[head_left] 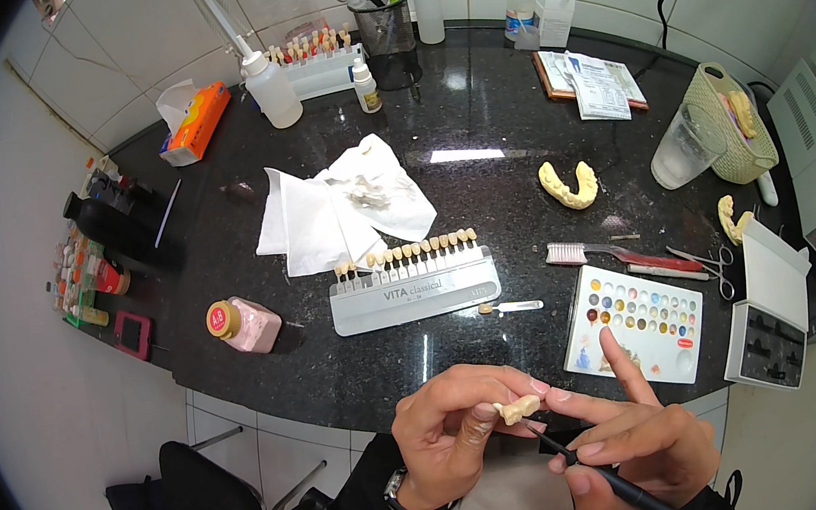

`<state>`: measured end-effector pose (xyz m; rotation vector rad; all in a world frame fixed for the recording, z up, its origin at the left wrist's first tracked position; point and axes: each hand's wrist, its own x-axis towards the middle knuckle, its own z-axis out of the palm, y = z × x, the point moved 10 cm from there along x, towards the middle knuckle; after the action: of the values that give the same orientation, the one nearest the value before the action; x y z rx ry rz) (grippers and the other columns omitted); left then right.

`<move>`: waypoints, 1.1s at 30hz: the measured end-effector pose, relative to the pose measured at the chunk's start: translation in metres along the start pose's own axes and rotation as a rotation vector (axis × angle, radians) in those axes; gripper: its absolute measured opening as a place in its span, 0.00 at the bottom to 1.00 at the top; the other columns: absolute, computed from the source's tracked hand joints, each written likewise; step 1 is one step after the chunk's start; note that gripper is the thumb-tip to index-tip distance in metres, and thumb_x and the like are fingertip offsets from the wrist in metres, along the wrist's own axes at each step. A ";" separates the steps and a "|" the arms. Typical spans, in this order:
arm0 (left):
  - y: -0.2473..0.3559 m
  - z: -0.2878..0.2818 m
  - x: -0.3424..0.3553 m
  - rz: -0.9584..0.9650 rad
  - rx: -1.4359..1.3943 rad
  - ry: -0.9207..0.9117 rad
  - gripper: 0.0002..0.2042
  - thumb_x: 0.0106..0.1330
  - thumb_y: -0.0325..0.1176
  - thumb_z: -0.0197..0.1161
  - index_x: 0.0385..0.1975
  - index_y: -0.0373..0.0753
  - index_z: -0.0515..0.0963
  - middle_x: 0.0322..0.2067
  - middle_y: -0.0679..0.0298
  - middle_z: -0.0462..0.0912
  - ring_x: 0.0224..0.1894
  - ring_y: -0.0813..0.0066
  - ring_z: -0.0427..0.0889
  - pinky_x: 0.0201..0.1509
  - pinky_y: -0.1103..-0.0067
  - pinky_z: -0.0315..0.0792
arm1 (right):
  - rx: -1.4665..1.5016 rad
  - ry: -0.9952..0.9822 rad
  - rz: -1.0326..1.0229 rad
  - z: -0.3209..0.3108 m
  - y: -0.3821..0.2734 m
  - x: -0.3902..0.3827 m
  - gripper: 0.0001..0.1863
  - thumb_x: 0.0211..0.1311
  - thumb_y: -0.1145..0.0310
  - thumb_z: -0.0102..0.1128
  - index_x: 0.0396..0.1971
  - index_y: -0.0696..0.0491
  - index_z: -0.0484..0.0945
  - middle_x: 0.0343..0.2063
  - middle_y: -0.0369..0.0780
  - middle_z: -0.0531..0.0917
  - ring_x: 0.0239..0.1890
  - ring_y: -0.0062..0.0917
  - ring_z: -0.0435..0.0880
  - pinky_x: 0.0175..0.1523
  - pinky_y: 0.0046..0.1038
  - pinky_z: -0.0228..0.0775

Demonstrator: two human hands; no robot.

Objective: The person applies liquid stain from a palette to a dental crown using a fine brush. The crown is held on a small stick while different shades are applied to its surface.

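Observation:
Between the thumb and fingers of my left hand (pixel 453 431) is a small cream dental bridge (pixel 519 409), held just off the counter's near edge. My right hand (pixel 640 440) grips a black-handled fine brush (pixel 620 483) like a pen, its thin tip at the underside of the bridge; whether it touches, I cannot tell. The right index finger points up over the paint palette (pixel 676 350), a white tray with rows of coloured wells. Beyond my hands stands a grey tooth shade guide (pixel 414 292) with a row of tooth tabs. One loose shade tab (pixel 513 306) lies beside it.
White tissues (pixel 304 222) and a pink-filled jar (pixel 250 328) lie left. Yellow dental casts (pixel 569 186), a red-handled brush (pixel 629 255), scissors (pixel 722 270), a clear cup (pixel 686 148) and an open box (pixel 766 345) are right. Bottles (pixel 274 94) and a pen holder (pixel 386 31) line the back.

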<state>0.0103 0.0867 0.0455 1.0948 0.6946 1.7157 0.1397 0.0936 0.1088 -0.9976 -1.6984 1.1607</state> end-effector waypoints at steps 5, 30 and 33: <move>0.002 -0.002 0.000 0.037 0.064 0.066 0.12 0.61 0.34 0.52 0.30 0.29 0.66 0.27 0.50 0.73 0.26 0.70 0.79 0.21 0.85 0.78 | 0.001 -0.042 -0.033 0.003 0.002 -0.001 0.10 0.45 0.76 0.62 0.26 0.51 0.69 0.17 0.38 0.80 0.39 0.39 0.79 0.61 0.53 0.32; 0.001 -0.002 -0.001 0.039 0.052 0.046 0.13 0.60 0.35 0.54 0.29 0.28 0.66 0.27 0.49 0.73 0.26 0.67 0.80 0.21 0.84 0.78 | 0.062 0.016 -0.118 0.001 -0.006 0.000 0.10 0.46 0.76 0.60 0.27 0.54 0.67 0.14 0.41 0.80 0.38 0.41 0.79 0.61 0.54 0.29; 0.001 -0.004 -0.001 0.038 0.056 0.052 0.13 0.59 0.35 0.54 0.29 0.28 0.66 0.27 0.49 0.73 0.26 0.67 0.80 0.21 0.84 0.78 | -0.012 -0.087 -0.075 0.004 -0.002 0.001 0.10 0.46 0.77 0.60 0.27 0.54 0.67 0.15 0.41 0.80 0.38 0.41 0.79 0.61 0.54 0.30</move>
<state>0.0064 0.0856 0.0439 1.1116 0.7630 1.7722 0.1351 0.0932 0.1104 -0.8936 -1.7979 1.1611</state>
